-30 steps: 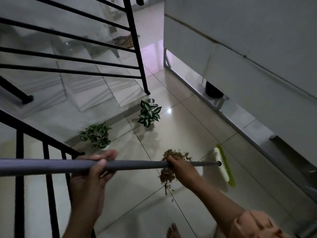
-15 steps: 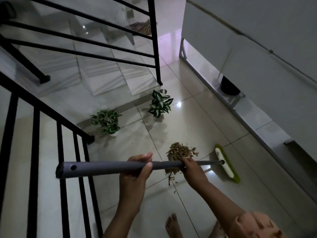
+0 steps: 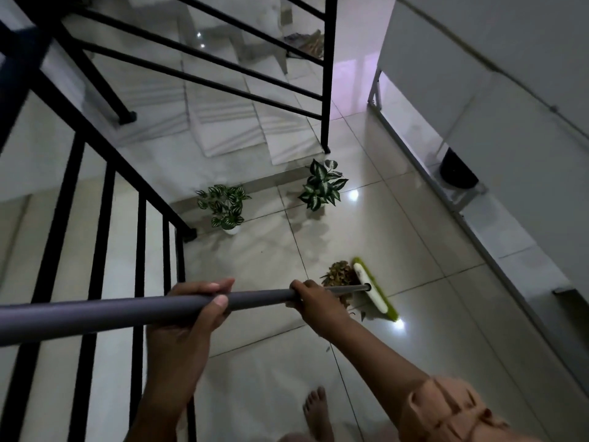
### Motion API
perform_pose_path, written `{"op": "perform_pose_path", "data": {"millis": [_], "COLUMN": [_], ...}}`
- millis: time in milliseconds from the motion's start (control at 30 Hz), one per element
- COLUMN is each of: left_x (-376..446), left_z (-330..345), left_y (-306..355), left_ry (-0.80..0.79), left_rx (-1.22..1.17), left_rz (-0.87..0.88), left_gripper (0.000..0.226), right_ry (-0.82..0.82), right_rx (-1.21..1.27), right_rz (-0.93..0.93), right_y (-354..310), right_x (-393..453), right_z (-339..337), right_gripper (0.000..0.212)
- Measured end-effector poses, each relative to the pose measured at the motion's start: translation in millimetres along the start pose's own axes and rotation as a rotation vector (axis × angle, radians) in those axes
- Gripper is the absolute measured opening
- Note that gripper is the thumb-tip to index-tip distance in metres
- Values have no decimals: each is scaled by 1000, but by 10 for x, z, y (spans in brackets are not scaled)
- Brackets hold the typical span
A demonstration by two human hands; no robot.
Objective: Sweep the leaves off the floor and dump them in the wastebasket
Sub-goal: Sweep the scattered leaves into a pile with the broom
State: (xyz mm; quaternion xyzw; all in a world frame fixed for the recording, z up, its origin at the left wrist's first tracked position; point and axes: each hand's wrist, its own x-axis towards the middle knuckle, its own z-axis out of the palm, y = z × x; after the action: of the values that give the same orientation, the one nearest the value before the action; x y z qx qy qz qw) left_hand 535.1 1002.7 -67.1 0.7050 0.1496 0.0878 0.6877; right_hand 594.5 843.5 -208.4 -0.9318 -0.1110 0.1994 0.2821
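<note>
since a second ago i've brought the broom head (image 3: 375, 289) in against the dry leaf pile (image 3: 339, 275), bunching it tighter. left hand (image 3: 188, 317) and right hand (image 3: 314, 298) both wrap the grey handle (image 3: 127, 309). the dark wastebasket (image 3: 459, 170), i think, sits well apart by the wall.

The broom (image 3: 374, 290) has a grey handle and a white head with lime-green bristles, the leaves (image 3: 339, 275) are dry brown, two potted plants (image 3: 223, 205) show green-and-white striped foliage, the railing (image 3: 95, 218) is black, the wastebasket (image 3: 459, 170) is black, and the floor (image 3: 414, 250) is glossy pale tile.
</note>
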Motion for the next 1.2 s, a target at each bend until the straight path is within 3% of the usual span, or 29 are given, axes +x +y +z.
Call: {"op": "perform_pose_path", "data": {"millis": [200, 300, 367, 533, 700, 933, 1200], "left_x": [-89, -161, -236, -505, -834, -1591, -2439], "left_z": [-73, 100, 282, 826, 1042, 935, 893], "left_y": [188, 118, -35, -440, -606, -608, -633], "left_ry": [60, 81, 101, 185, 358, 566, 758], "left_rx": [-56, -122, -142, -55, 7, -28, 19], "left_rz": [59, 58, 43, 20, -39, -89, -127], "left_gripper": [25, 10, 13, 25, 9, 17, 40], "right_ry": [-19, -38, -72, -192, -281, -415, -507], "right_rx": [-62, -105, -124, -154, -146, -188, -209], "right_rz": [-119, -120, -113, -115, -204, -381, -444], "right_y": [-129, 66, 278, 798, 915, 800, 734], "right_x": [-67, -58, -32, 87, 136, -332, -1078], "right_z": [-190, -322, -394, -436, -346, -80, 153], "right_gripper": [24, 24, 25, 28, 32, 32, 31]}}
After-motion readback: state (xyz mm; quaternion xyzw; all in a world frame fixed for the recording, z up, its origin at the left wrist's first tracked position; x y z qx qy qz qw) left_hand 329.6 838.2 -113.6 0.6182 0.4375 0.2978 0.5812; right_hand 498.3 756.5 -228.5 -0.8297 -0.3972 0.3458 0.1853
